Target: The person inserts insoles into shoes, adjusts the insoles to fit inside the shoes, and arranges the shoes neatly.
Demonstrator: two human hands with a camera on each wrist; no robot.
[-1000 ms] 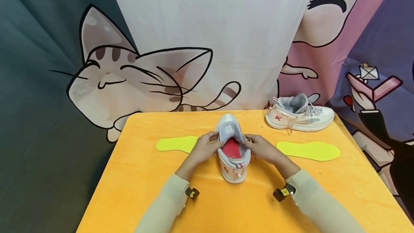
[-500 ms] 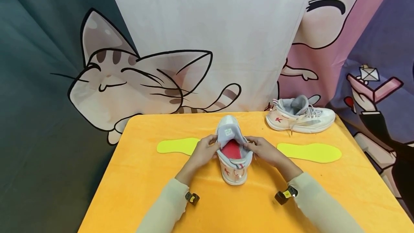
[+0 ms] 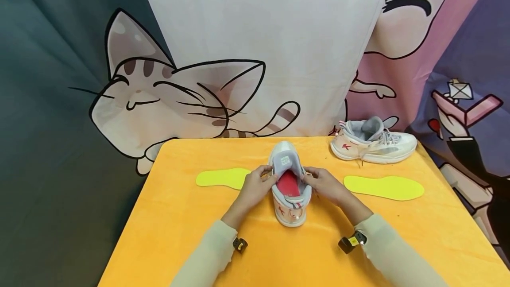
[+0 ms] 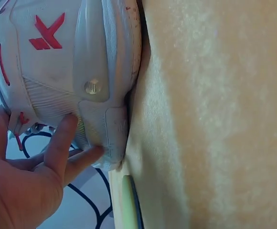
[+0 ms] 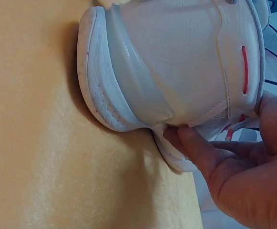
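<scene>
A white sneaker (image 3: 292, 217) stands on the table with its toe pointing away from me and its heel toward me. Inside its opening shows a red insole (image 3: 287, 184). My left hand (image 3: 255, 185) grips the left side of the collar, thumb at the inner edge and fingers against the outer wall. On the opposite side, my right hand (image 3: 324, 184) pinches the collar in the same way. Both wrist views show fingers pressed to the shoe's sides; a red logo (image 4: 47, 32) marks the side in the left wrist view. The thumb tips are partly hidden inside the collar.
Yellow insoles lie on either side, the left insole (image 3: 219, 178) partly behind my left hand and the right insole (image 3: 384, 188) beyond my right hand. A second white sneaker (image 3: 374, 145) stands at the back right of the orange-yellow table (image 3: 167, 234). A printed curtain (image 3: 311, 48) hangs behind.
The head view shifts slightly. Both hands keep their hold on the sneaker's collar, with only small finger movements; the sneaker and insoles stay in place.
</scene>
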